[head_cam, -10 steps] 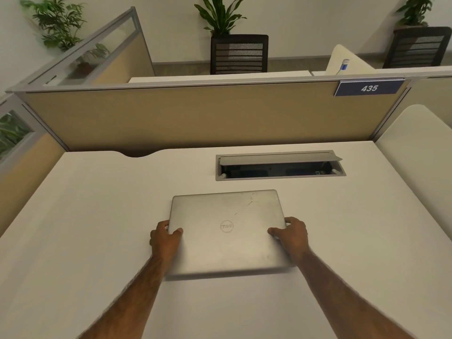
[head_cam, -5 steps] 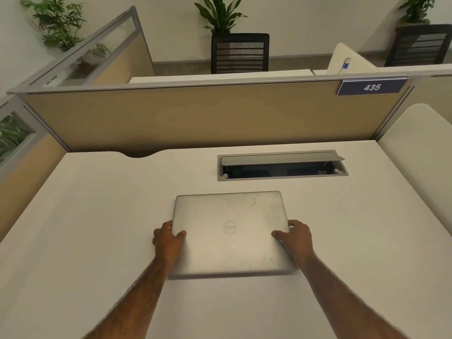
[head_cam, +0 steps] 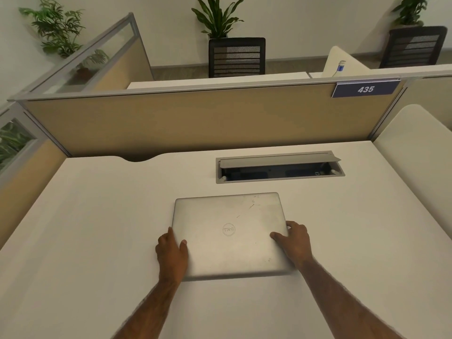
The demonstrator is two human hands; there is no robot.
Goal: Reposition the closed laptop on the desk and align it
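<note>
A closed silver laptop (head_cam: 228, 231) with a round logo on its lid lies flat on the white desk (head_cam: 85, 228), near the middle. My left hand (head_cam: 171, 253) grips its left edge, thumb on the lid and fingers curled round the side. My right hand (head_cam: 294, 243) grips its right edge the same way. The laptop's far edge runs roughly parallel to the cable box behind it.
An open grey cable box (head_cam: 278, 167) is set into the desk just beyond the laptop. A tan partition (head_cam: 195, 121) with a blue "435" sign (head_cam: 365, 89) closes the back. A second white desk surface (head_cam: 420, 152) adjoins on the right. Black chairs and plants stand beyond.
The laptop has slid slightly to the right under both hands. Both hands keep their hold on its side edges.
</note>
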